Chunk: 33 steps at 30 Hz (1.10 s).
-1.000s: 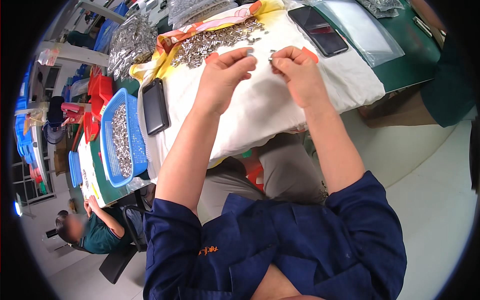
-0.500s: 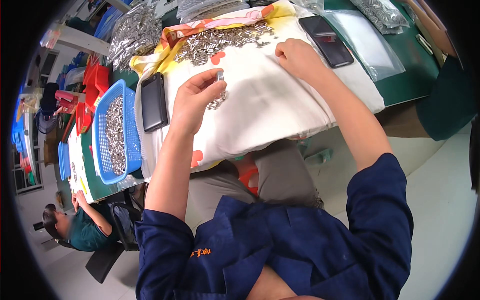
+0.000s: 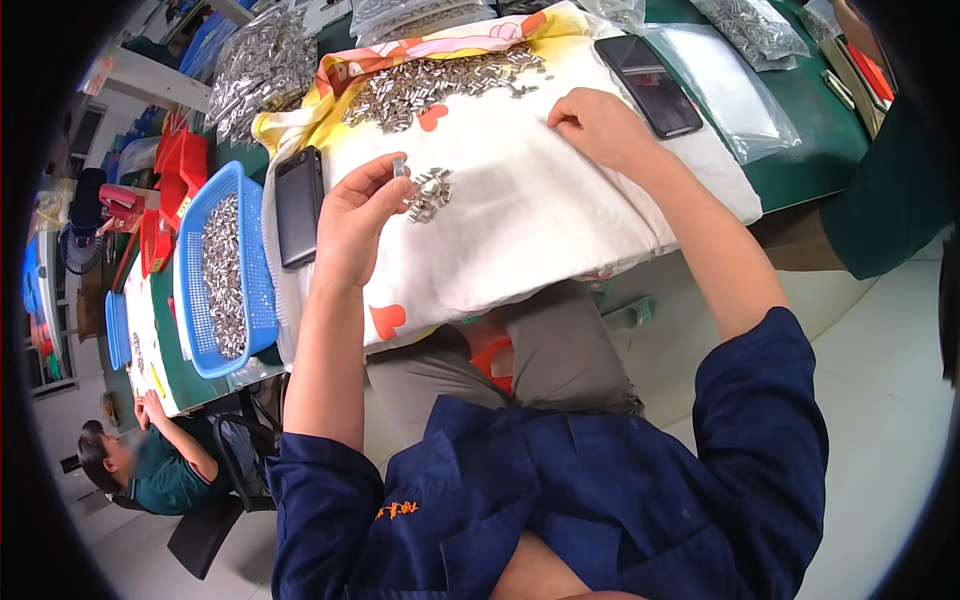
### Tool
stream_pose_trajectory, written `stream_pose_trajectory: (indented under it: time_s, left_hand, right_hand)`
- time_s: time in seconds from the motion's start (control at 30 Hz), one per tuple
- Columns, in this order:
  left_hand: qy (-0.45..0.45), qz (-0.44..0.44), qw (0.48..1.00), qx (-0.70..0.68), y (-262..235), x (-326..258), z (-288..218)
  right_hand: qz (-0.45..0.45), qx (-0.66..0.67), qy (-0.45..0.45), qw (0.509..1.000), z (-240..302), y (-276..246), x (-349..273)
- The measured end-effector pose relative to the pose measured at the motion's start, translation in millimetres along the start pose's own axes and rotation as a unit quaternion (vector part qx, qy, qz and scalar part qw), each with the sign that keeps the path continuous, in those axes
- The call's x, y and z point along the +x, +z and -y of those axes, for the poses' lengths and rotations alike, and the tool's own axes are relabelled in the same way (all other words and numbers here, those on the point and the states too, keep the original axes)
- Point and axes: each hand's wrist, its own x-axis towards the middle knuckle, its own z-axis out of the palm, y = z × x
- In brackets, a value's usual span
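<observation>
My left hand [image 3: 352, 228] is raised at the left part of a white printed cloth [image 3: 520, 235], pinching a small shiny metal piece [image 3: 399, 168] between thumb and fingertips. Just right of it a small heap of short silvery metal tubes [image 3: 430, 196] rests on the cloth. Across from it my right hand [image 3: 608, 132] hovers over or touches the cloth, with fingers curled inward. Whether anything sits in those fingers is hidden. A larger spread of the same tubes [image 3: 440, 86] covers the far side of the cloth, by its orange and yellow folded border.
A blue basket [image 3: 262, 290] of metal tubes stands left, beside a black power-bank-like block [image 3: 299, 208]. A dark phone [image 3: 650, 88] and clear plastic bags [image 3: 725, 95] lie right. Bagged metal parts [image 3: 262, 70] line the back. A co-worker [image 3: 165, 470] sits at far left; another person's sleeve [image 3: 885, 210] is right.
My left hand has moved left with the metal piece, away from the small heap, which now shows more fully. The right hand has shifted slightly, fingers still curled.
</observation>
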Motion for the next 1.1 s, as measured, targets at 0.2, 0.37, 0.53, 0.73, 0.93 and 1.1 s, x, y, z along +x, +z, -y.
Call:
stream_pose_trajectory:
  time_s: [0.2, 0.37, 0.53, 0.73, 0.93, 1.1]
  left_hand:
    - [0.003, 0.003, 1.000, 0.028, -2, 0, 4]
    - [-0.011, -0.006, 1.000, 0.002, -6, -5, 3]
    - [-0.012, -0.021, 1.000, -0.002, -13, -7, 3]
    - [-0.014, -0.033, 0.999, 0.007, -16, -8, 7]
    - [0.008, -0.047, 0.999, 0.016, -23, -6, 3]
    - [0.015, -0.085, 0.995, 0.053, -43, 0, 11]
  right_hand:
    - [-0.010, -0.152, -0.043, 0.987, 1, 8, 4]
    - [-0.001, -0.217, -0.066, 0.974, -2, 12, 14]
    - [-0.048, -0.227, -0.100, 0.968, 7, -5, 30]
    - [-0.296, -0.318, -0.140, 0.890, -14, -65, 99]
    - [-0.267, -0.393, -0.083, 0.876, -39, -102, 112]
    - [-0.411, -0.131, -0.072, 0.899, 38, -120, 68]
